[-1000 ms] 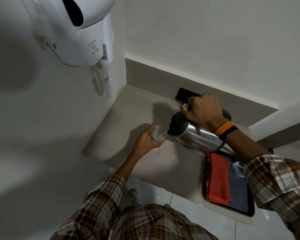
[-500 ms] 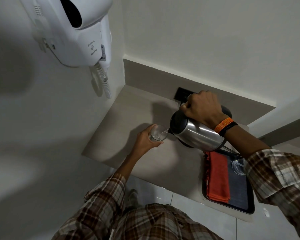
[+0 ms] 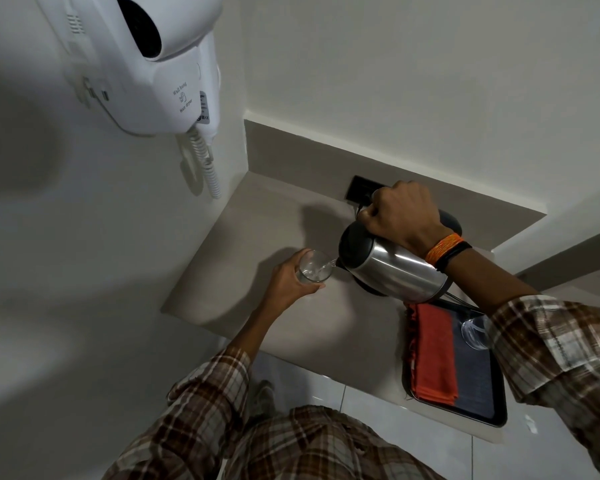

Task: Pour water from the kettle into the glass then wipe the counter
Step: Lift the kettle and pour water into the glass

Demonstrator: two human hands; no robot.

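The beige counter fills the middle of the frame, bare where the pour is happening, with a dark tray at lower right carrying a folded orange cloth and a second, spare glass at its far edge. Just right of centre the steel kettle is tipped spout-down to the left, the right hand wrapped fully closed around its handle from above. At centre the left hand is curled round the glass, fingers closed on its side, and a thin stream of water runs from the spout into it. To pour well, I would hold the tilt shallow so the stream stays narrow, keep the spout close over the rim, and hold the glass steady. How full the glass is cannot be read clearly, so level the kettle early rather than late. The cloth lies close by for the wipe.
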